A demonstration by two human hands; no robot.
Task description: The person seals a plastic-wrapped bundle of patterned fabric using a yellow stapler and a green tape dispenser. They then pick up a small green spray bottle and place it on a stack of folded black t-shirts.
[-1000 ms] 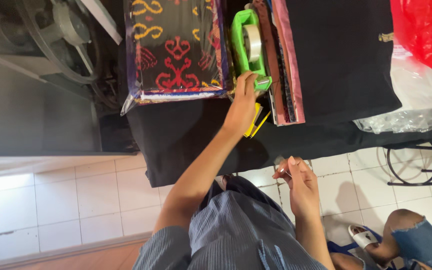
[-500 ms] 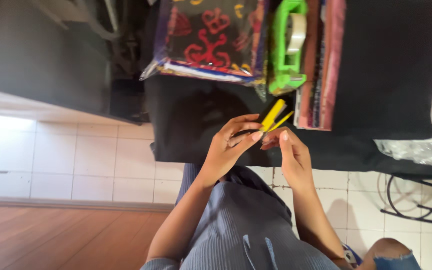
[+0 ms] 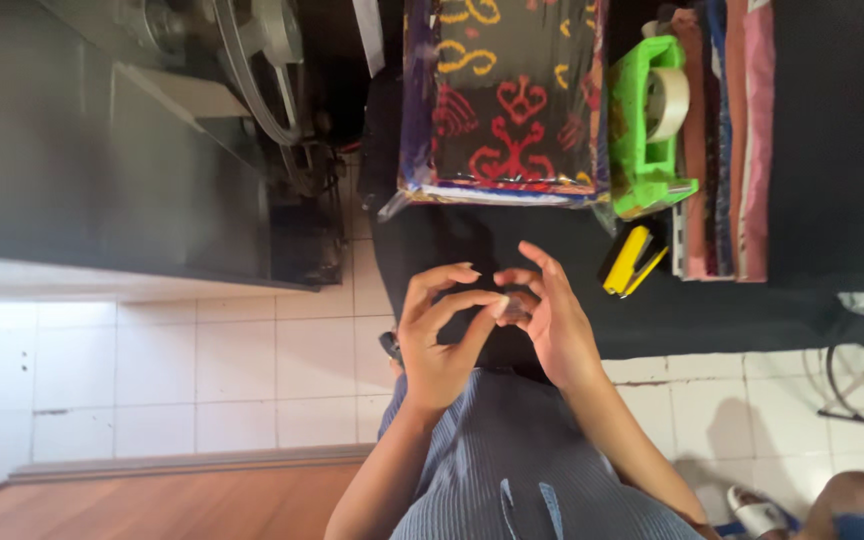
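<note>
My left hand (image 3: 442, 345) and my right hand (image 3: 552, 325) meet in front of my lap, fingertips together. Both pinch a small dark piece (image 3: 514, 308); it is too small to tell what it is. A yellow stapler (image 3: 632, 262) lies on the black cloth (image 3: 752, 300) just right of my right hand, untouched. Above it stands a green tape dispenser (image 3: 647, 140) with a roll of pale tape.
A wrapped dark fabric with red and yellow patterns (image 3: 502, 100) lies on the cloth beside a stack of folded fabrics (image 3: 727, 140). A sewing machine wheel (image 3: 262, 60) and a dark table (image 3: 82, 150) are at left. Another person's foot (image 3: 762, 510) is at the lower right.
My left hand had the yellow stapler at the tape dispenser, brought it to my right hand, and has since let it go. It now lies on the cloth and both hands pinch the small piece.
</note>
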